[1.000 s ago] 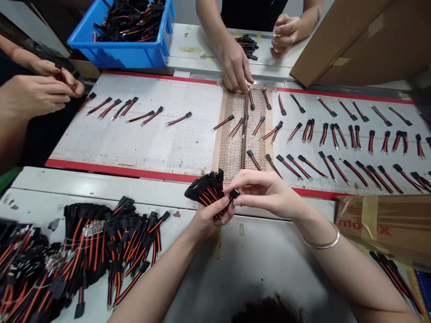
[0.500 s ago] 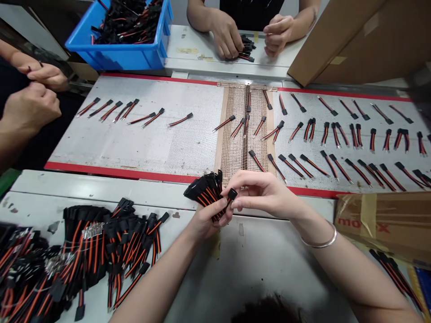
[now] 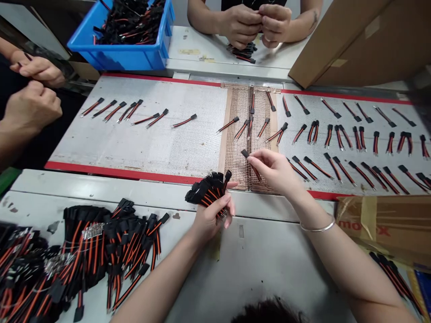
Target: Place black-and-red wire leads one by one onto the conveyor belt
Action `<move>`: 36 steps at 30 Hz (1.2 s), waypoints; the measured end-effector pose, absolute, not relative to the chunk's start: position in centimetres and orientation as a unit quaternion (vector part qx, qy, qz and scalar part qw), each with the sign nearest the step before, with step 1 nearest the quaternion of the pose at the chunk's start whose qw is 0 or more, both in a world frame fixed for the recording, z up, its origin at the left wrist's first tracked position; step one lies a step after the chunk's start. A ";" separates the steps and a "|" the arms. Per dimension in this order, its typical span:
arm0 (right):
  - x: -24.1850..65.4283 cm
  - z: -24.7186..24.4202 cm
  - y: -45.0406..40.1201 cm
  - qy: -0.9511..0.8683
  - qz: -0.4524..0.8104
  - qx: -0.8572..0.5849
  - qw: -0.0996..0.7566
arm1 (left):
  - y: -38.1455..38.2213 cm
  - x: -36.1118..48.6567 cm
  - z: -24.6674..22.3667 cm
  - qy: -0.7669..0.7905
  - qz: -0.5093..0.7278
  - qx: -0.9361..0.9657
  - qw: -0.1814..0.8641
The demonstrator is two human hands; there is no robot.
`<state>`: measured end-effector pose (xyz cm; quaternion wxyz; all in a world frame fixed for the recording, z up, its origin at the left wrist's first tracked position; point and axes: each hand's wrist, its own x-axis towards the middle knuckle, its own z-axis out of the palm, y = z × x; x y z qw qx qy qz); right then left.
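Observation:
My left hand is closed around a thick bunch of short red-and-black cables, their black connectors fanned up and to the left. One connector sticks up apart from the rest. Over the mesh conveyor belt, my right hand pinches a single cable near its black connector. That cable slants across the brown mesh seam, its wire end pointing down and right. My right fingers cover part of it and of the cables beside it.
Rows of cables lie along the belt. At lower left is a large cable pile. A blue bin of cables stands at the back left. Cardboard boxes flank the right side. Co-workers' hands are opposite and at left.
My right hand has moved from the bunch up and right onto the belt with a cable. The co-worker opposite has brought both hands together. Belt cables appear slightly further right.

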<state>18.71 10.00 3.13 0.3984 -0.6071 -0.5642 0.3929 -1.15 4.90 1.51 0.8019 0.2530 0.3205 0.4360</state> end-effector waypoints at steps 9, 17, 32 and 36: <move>16.9 5.8 8.0 -0.545 0.603 -0.436 0.386 | 4.8 -1.2 1.3 0.327 0.410 0.295 0.799; 15.5 6.3 6.9 -0.617 0.524 -0.422 0.410 | 4.5 -1.1 1.4 0.368 0.422 0.260 0.787; 15.4 6.0 7.0 -0.611 0.555 -0.410 0.388 | 4.7 -1.2 1.4 0.365 0.421 0.246 0.793; 15.9 6.0 7.5 -0.511 0.594 -0.411 0.466 | 5.0 -1.0 1.5 0.353 0.447 0.235 0.788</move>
